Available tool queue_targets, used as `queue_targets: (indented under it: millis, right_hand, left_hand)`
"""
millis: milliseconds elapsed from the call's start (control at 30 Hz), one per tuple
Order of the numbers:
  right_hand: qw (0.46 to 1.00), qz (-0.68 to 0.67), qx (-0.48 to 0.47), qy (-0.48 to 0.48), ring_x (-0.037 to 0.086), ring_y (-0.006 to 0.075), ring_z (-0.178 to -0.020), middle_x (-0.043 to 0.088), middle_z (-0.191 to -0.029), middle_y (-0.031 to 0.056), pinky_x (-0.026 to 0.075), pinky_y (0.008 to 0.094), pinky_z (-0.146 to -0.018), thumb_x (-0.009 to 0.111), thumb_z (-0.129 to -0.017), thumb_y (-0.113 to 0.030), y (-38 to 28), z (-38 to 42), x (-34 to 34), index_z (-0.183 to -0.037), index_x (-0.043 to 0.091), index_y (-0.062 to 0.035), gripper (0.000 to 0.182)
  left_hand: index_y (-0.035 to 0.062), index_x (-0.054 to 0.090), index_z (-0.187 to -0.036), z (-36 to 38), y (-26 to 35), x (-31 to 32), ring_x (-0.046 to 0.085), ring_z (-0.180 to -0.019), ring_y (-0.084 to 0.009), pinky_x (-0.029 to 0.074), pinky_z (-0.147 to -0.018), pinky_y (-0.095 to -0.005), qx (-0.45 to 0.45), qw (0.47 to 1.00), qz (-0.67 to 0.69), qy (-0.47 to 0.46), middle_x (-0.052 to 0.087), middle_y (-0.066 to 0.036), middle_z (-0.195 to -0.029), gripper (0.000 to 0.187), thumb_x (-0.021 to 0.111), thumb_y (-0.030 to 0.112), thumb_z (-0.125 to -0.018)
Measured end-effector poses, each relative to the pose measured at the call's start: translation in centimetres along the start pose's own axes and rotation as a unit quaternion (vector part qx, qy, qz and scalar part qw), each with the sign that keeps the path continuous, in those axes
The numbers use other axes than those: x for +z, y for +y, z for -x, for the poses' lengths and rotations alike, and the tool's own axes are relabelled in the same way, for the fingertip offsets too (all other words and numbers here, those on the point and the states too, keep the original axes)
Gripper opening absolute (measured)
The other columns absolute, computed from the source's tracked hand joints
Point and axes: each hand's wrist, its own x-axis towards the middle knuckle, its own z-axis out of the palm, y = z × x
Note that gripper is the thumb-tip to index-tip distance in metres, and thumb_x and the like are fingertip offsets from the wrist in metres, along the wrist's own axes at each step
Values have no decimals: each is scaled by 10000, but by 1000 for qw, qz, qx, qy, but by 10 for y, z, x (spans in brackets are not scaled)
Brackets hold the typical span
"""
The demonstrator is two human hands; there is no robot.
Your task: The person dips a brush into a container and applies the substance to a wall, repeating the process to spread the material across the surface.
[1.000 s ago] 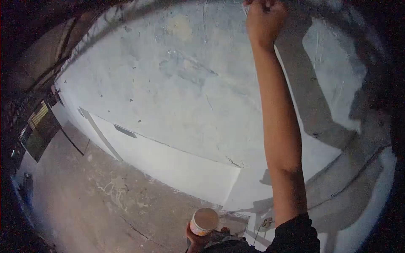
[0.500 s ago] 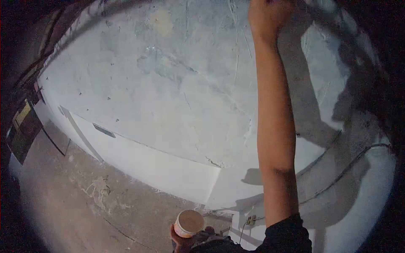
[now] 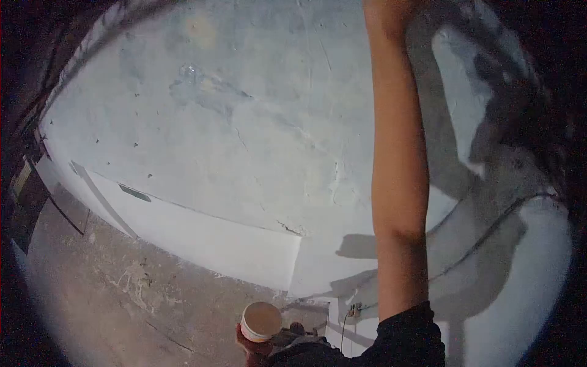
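The left hand (image 3: 252, 350) gripped a white, round, rigid-looking tub (image 3: 252, 334) at six o'clock. It appeared light, spillable if tilted, best held low around its side. The right hand (image 3: 391, 13), well apart at one o'clock by the pale plastered wall (image 3: 202, 140), was cropped; grip undeterminable.

The left hand (image 3: 251, 350) grips a white tub (image 3: 262, 322) by its side, its round, brownish top facing the camera, above the patchy floor (image 3: 202, 306), where a pale splatter (image 3: 139, 286) lies to the left of the tub. Up and to the right of the tub, the bare right arm (image 3: 398, 159) reaches from a dark sleeve (image 3: 411, 333) up along the blotchy grey wall (image 3: 257, 140), its hand (image 3: 391, 13) cut off by the top edge so that the fingers are out of sight. A smooth white band (image 3: 214, 235) runs along the wall's foot above the tub, and a small fixture with wires (image 3: 354, 310) sits to the tub's right.
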Motion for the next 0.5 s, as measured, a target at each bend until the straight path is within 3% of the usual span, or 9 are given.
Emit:
queue_targets:
  millis: [33, 67, 100, 133, 200, 300, 400, 433, 500]
  right_hand:
    - [990, 85, -89, -72, 568, 217, -680, 580, -704, 110, 467, 393, -653, 616, -1008, -202, 7, -2, -3, -860, 627, -4, 248]
    - [989, 90, -86, -76, 568, 217, -680, 580, -704, 110, 467, 393, -653, 616, -1008, -202, 19, 1, -4, -860, 627, -4, 248]
    - [977, 169, -130, 3, 591, 225, -713, 607, -745, 128, 476, 393, -673, 617, -1003, -197, 27, 2, -2, -871, 640, -10, 230]
    - [951, 242, -174, 85, 615, 234, -746, 634, -786, 147, 485, 393, -693, 618, -998, -192, 30, 2, 2, -882, 654, -15, 214]
    - [990, 75, -102, -64, 646, 273, -857, 668, -892, 185, 499, 408, -766, 604, -1001, -191, 10, -13, -40, -972, 668, 0, 204]
    - [978, 153, -116, -82, 680, 318, -1044, 709, -1098, 231, 514, 427, -893, 608, -994, -165, 74, 12, -5, -1137, 688, 17, 245]
    - [977, 204, -65, 2, 683, 300, -1067, 724, -1131, 209, 517, 420, -923, 640, -975, -124, 65, 18, -6, -1194, 690, 12, 263]
    - [993, 118, 5, 9, 685, 279, -1052, 735, -1115, 182, 518, 411, -925, 663, -961, -96, 35, 12, -11, -1214, 689, 6, 274]
    - [998, 37, 49, 9, 685, 277, -1043, 739, -1100, 172, 517, 409, -926, 704, -928, -86, 0, -7, -34, -1205, 693, -1, 290]
  left_hand:
    - [159, 444, -1538, 1, -8, -13, 548, -1320, -395, 483, -1041, -614, -4, 1000, -4, 8, 468, -129, -1541, 858, 307, 741, -922]
    - [149, 399, -1553, -3, -14, -33, 547, -1320, -386, 495, -1039, -600, 293, 900, -302, -115, 477, -150, -1518, 837, 425, 696, -920]
    - [139, 353, -1569, -3, -16, -44, 547, -1319, -377, 508, -1036, -585, 529, 618, -539, -221, 486, -171, -1495, 849, 543, 650, -919]
    - [139, 353, -1569, 6, -16, -22, 547, -1319, -377, 508, -1036, -585, 529, 618, -539, -220, 486, -171, -1495, 849, 543, 650, -919]
    - [123, 218, -1592, 24, -17, 45, 551, -1309, -356, 529, -1031, -551, -13, 989, -127, -74, 457, -202, -1480, 1048, 864, 335, -795]
    - [121, 237, -1582, 23, -17, 25, 551, -1307, -356, 522, -1039, -557, 193, 912, -345, -109, 476, -181, -1466, 1001, 825, 384, -816]
    - [119, 266, -1568, 14, -21, -12, 553, -1304, -355, 510, -1051, -567, 451, 658, -583, -156, 505, -150, -1444, 941, 766, 458, -847]
    - [119, 266, -1568, 7, -15, -17, 553, -1304, -355, 510, -1051, -567, 454, 656, -582, -157, 505, -150, -1444, 941, 766, 458, -847]
    - [145, 363, -1543, -7, -4, -23, 556, -1298, -367, 503, -1052, -571, 192, 928, -318, -32, 536, -111, -1432, 822, 594, 602, -900]
